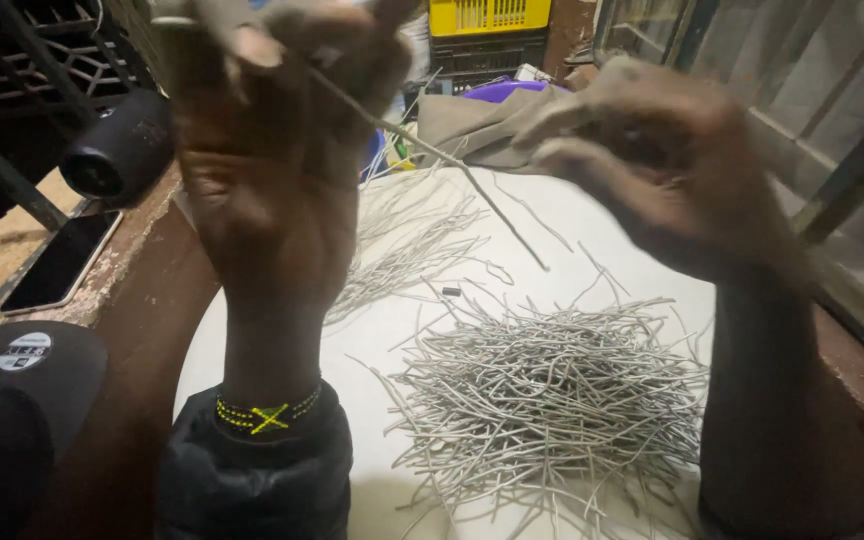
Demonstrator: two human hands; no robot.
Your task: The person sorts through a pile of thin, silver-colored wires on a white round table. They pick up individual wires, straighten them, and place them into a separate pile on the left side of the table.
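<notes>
Thin grey slightly bent wire strand (452,165) slanting from 11 toward 5 o'clock above the white tabletop (392,330), upper end pinched in raised left hand (272,150), blurred right hand (652,165) at 2 o'clock, grip unclear, tangled heap of grey wire pieces (542,395) below at 6 o'clock, looser wire bundle (407,245) behind.

Dim surroundings, light falls mainly on the white table top (572,230) at centre, which looks bright and flat. Both raised hands, left hand (272,150) and right hand (652,160), are dark and motion-blurred. Wire pile (552,400) lower centre fairly sharp. Left edge and upper left murky, corners slightly stretched.
</notes>
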